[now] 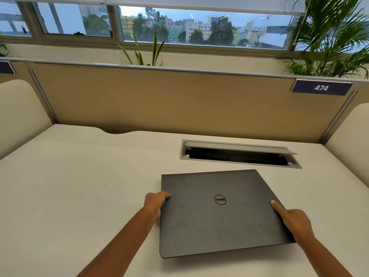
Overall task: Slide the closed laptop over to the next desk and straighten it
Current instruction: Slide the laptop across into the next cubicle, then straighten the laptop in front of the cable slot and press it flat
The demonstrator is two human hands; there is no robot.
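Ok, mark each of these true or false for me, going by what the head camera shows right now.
1. The laptop is closed. True.
2. Only one hand touches it. False: the left hand is at its left edge and the right hand at its right edge.
3. The cable hatch in the desk is shut. False: its flap is raised over a dark opening.
4. The laptop sits slightly skewed on the desk. True.
5. The partition sign reads 474. True.
6. The laptop covers the hatch. False: it lies in front of it, apart.
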